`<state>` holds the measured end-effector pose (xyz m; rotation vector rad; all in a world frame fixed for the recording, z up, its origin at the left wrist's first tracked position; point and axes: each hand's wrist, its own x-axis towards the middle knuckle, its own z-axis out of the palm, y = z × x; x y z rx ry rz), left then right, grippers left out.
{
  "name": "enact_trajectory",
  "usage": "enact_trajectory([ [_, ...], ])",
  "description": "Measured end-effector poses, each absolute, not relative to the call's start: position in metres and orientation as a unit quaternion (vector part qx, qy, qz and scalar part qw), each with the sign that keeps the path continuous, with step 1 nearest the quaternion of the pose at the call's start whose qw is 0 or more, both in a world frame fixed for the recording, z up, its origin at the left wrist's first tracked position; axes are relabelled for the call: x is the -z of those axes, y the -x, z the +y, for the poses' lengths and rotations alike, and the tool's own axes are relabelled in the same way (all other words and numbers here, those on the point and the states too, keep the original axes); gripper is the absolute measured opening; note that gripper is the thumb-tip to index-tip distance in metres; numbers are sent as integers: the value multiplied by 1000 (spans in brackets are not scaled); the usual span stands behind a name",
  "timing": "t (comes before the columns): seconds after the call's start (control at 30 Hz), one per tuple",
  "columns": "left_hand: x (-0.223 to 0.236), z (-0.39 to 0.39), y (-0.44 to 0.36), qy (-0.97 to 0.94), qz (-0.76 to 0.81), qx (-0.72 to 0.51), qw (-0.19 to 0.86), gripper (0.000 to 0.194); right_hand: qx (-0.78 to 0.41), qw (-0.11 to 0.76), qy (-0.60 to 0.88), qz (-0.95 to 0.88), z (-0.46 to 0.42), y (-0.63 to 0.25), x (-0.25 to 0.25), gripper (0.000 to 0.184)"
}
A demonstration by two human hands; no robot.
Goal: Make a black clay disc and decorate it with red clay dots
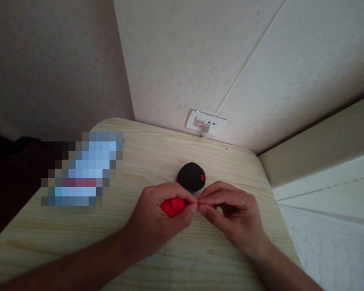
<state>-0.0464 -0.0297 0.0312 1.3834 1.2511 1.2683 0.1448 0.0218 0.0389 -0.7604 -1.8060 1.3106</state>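
My left hand (pixel 157 218) is closed around a soft red lump that looks like modelling clay (pixel 172 206), which shows between thumb and palm. Its thumb and forefinger pinch together at the tips. My right hand (pixel 233 214) meets it there, thumb and fingers closed on a tiny red bit (pixel 198 204) between the two hands' fingertips. Just beyond the hands sits a rounded black piece (pixel 190 176) with a small red spot on its right side and purple showing at its lower edge. My left hand partly covers its near side.
The pale wood-grain table (pixel 145 149) stands against the wall. A pixelated, bright flat object (pixel 85 167) lies at the left. A wall socket (pixel 206 122) with a plug is behind the table's back edge. White fabric (pixel 336 250) shows at the right.
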Motion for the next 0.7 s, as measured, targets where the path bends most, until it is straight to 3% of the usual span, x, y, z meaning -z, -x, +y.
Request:
enact_trajectory([
  [0.2, -28, -29, 46, -488, 488, -489, 533, 13, -533, 390, 323, -678, 20, -144, -40, 9],
  [0.47, -30, -25, 45, -446, 481, -495, 569, 9, -640, 354, 305, -610, 17, -141, -41, 5],
  [0.7, -27, -30, 45, -449, 498, -481, 565, 6, -590, 342, 315, -660, 18, -143, -40, 6],
])
